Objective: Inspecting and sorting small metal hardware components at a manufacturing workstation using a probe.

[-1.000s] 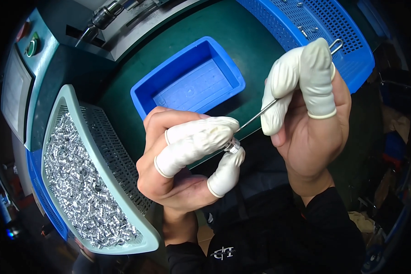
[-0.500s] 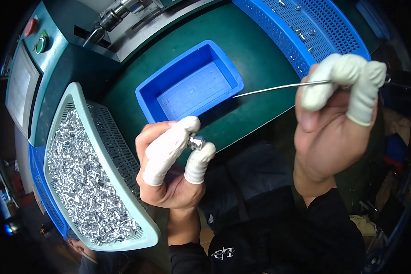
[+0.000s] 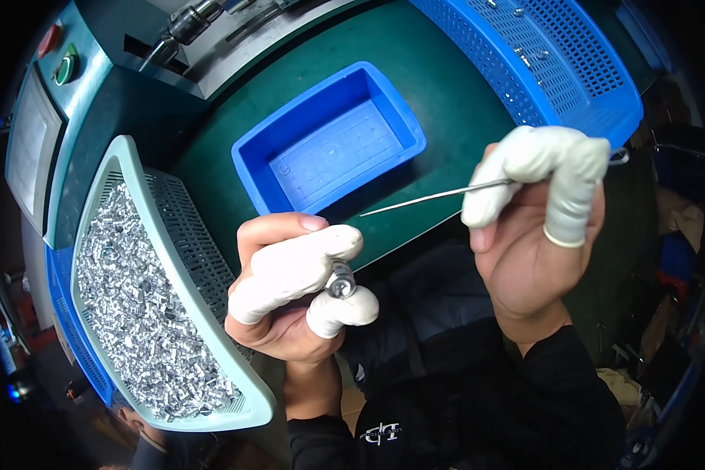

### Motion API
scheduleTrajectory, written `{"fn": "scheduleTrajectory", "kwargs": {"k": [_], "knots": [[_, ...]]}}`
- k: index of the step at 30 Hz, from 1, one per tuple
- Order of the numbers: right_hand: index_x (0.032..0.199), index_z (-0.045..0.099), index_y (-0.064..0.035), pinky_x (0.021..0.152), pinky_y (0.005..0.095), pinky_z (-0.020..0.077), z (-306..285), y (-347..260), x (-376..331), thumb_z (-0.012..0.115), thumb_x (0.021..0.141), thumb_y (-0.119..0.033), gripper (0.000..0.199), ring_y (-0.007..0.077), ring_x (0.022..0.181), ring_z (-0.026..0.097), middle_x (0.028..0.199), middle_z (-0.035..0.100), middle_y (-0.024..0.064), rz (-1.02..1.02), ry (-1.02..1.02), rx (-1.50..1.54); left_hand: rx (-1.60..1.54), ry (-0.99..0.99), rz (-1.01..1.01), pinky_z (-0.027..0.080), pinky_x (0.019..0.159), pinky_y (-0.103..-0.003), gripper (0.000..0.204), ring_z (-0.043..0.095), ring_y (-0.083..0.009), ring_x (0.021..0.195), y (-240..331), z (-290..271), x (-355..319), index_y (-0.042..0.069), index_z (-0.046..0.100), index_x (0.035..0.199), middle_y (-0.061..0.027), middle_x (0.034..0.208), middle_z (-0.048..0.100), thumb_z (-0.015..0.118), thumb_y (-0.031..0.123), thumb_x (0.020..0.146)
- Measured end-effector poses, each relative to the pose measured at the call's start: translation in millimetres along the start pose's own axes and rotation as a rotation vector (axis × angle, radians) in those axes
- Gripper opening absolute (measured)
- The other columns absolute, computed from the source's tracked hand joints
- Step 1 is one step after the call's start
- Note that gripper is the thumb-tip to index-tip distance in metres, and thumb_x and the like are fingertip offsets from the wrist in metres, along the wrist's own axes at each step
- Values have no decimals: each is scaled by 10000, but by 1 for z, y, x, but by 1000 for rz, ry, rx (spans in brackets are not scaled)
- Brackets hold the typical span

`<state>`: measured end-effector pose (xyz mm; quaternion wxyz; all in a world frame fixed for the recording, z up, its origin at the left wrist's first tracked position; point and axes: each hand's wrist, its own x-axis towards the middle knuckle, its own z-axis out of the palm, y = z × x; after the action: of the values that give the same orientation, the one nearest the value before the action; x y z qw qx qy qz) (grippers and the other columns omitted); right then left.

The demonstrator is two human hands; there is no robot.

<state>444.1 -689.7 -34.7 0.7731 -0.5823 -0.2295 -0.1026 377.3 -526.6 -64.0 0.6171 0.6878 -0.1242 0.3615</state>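
Between the white-cotted thumb and fingers of my left hand (image 3: 290, 286) is a small shiny metal fitting (image 3: 341, 282), its round open end turned to the right. My right hand (image 3: 536, 211), also in white finger cots, pinches a thin metal rod (image 3: 439, 194) with a looped end (image 3: 619, 157). The rod's tip points left, a short way above and to the right of the fitting, apart from it. Beyond both hands, a blue plastic bin (image 3: 341, 145) stands on the green table with nothing visible in it.
A pale green basket (image 3: 204, 337) heaped with small metal parts (image 3: 149, 313) stands at the left. A machine with a chuck (image 3: 188, 23) and a control panel (image 3: 35, 149) is at the far left. A blue perforated basket (image 3: 540, 55) holding several fittings sits far right.
The rod and my right hand have come left and nearer, bringing the tip close to the fitting. My left hand has lowered slightly and turned the fitting's open end into view.
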Motion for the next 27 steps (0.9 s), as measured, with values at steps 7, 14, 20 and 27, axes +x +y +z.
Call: {"fn": "scheduleTrajectory", "kwargs": {"k": [7, 14, 20, 27], "knots": [[973, 506, -30, 371, 195, 418, -8, -24, -9, 329, 978, -441, 447, 130, 470, 495, 697, 575, 131, -20, -95, 68, -75, 28, -68, 494, 712, -308, 388, 595, -245, 919, 3, 2, 0, 71, 584, 961, -175, 924, 685, 818, 214, 686], [767, 520, -60, 380, 234, 462, -1, -47, -18, 520, 923, -331, 313, 180, 492, 535, 705, 591, 134, 134, -20, 187, -52, 9, -59, 508, 718, -293, 411, 598, -242, 931, 4, 1, 2, 81, 575, 992, -187, 937, 678, 819, 156, 670], [728, 539, -51, 377, 237, 453, 4, -35, -24, 539, 896, -258, 267, 187, 493, 542, 658, 577, 118, -274, 0, 46, -31, -27, -62, 517, 699, -279, 458, 604, -227, 911, 6, 3, 4, 70, 554, 1030, -214, 938, 670, 819, 122, 661], [708, 574, -34, 384, 244, 459, 19, -42, -29, 551, 877, -257, 281, 195, 489, 559, 645, 594, 112, -286, -27, -82, -19, -41, -33, 524, 657, -262, 462, 607, -218, 893, 9, 3, 4, 56, 557, 1029, -212, 932, 668, 821, 98, 653]]}}
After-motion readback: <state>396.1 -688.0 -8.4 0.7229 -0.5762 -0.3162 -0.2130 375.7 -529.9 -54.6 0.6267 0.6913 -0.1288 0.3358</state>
